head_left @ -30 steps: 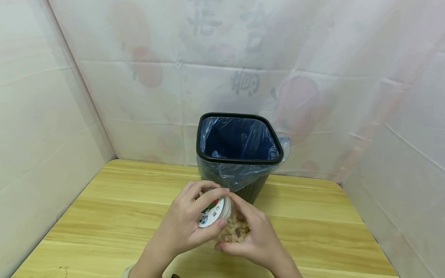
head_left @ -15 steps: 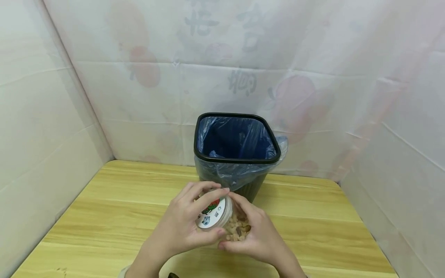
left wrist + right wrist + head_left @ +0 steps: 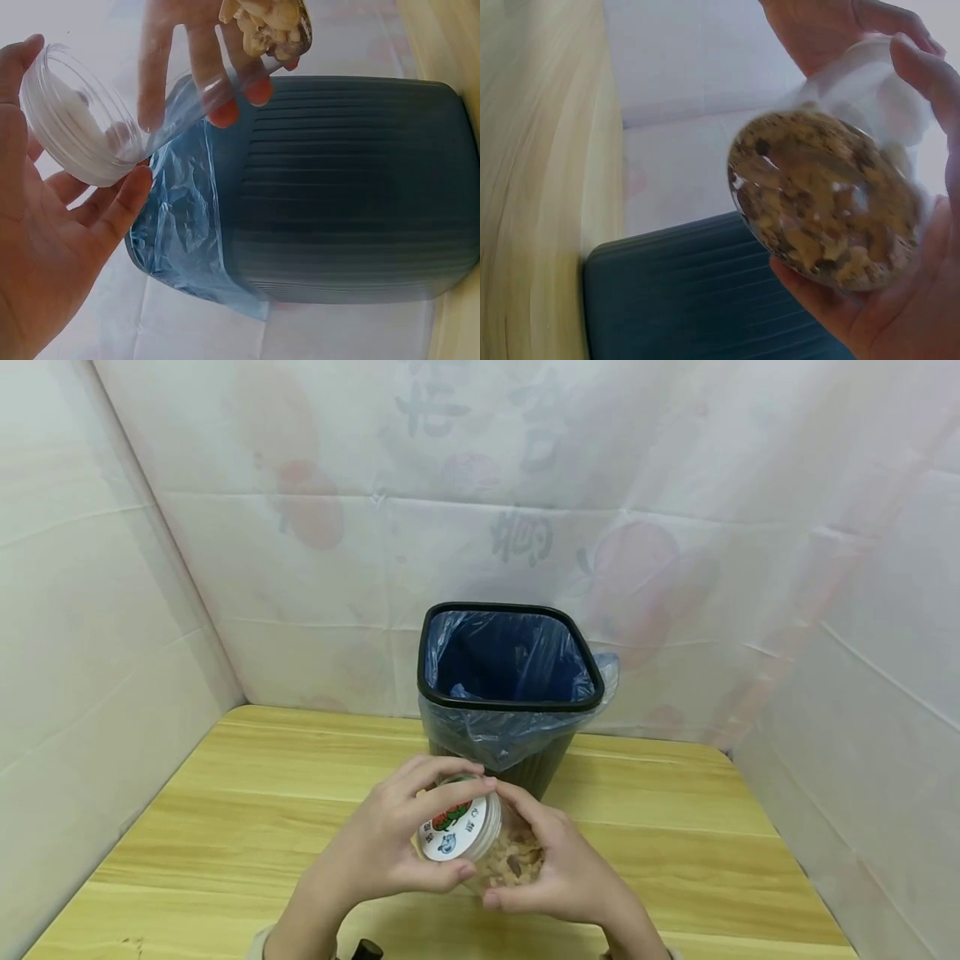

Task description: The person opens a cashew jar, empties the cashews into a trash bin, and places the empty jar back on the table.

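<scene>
A clear jar (image 3: 516, 857), tilted and partly filled with pale tan pieces and a few darker bits, is held between both hands above the table. My left hand (image 3: 378, 839) curls its fingers and thumb around the jar's lid (image 3: 454, 828), which has a white top with a red and green picture. My right hand (image 3: 566, 864) grips the jar's body. In the left wrist view the lid (image 3: 79, 139) sits at the jar's mouth; whether it is loose I cannot tell. The right wrist view shows the jar's round base (image 3: 825, 202), somewhat blurred, with the pieces gathered against it.
Just beyond the hands stands a dark ribbed trash bin (image 3: 510, 705), lined with a bluish plastic bag (image 3: 495, 739). A dark object (image 3: 367, 950) is cut off at the lower edge. Pale printed cloth (image 3: 300, 610) surrounds the wooden table (image 3: 675, 827).
Both hands and the jar have come slightly lower and nearer. The left thumb has shifted left, and more of the lid's printed top shows. The dark object at the lower edge is more visible.
</scene>
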Motion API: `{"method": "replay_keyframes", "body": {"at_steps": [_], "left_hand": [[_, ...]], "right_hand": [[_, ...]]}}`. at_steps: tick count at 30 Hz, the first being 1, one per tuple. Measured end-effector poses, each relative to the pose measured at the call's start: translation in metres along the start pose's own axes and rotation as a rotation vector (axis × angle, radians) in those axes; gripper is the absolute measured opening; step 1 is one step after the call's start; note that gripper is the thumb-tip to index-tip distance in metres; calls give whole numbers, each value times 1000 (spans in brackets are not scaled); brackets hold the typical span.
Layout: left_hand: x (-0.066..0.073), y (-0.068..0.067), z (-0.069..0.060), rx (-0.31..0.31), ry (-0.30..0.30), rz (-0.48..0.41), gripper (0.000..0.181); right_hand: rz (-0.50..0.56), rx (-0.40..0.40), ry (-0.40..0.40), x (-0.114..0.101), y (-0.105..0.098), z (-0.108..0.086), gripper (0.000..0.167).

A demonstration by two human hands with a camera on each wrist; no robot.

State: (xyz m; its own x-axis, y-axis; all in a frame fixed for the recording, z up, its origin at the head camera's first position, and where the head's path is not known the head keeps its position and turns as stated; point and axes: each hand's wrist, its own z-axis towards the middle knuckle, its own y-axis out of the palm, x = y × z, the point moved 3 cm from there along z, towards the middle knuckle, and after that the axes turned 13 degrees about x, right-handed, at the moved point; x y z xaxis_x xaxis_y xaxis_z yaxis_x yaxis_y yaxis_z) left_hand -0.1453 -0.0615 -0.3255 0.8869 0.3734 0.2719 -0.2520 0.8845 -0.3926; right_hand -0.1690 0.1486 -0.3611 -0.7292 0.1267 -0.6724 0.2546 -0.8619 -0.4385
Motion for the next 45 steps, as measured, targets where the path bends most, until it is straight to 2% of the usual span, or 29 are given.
{"method": "replay_keyframes", "body": {"at_steps": [6, 11, 16, 23, 32, 36, 41, 45], "left_hand": [[-1, -1, 1, 7, -1, -4, 58], [0, -1, 0, 19, -46, 50, 57], [1, 0, 0, 19, -102, 109, 58], [0, 1, 0, -7, -185, 165, 59], [0, 0, -1, 1, -215, 192, 58], [0, 0, 0, -14, -184, 172, 63], [3, -2, 1, -23, -66, 104, 67], [4, -3, 2, -18, 6, 62, 61]], "right_hand": [[51, -38, 35, 1, -2, 0, 91], [60, -23, 65, 1, 0, 0, 91], [3, 24, 61, 1, 2, 0, 94], [-72, 73, 116, 0, 6, 0, 95], [-141, 124, 105, -2, 8, 1, 96], [-97, 112, 129, -1, 6, 1, 94], [-48, 76, 130, 1, 3, 0, 91], [-24, 49, 99, 2, 3, 1, 89]]}}
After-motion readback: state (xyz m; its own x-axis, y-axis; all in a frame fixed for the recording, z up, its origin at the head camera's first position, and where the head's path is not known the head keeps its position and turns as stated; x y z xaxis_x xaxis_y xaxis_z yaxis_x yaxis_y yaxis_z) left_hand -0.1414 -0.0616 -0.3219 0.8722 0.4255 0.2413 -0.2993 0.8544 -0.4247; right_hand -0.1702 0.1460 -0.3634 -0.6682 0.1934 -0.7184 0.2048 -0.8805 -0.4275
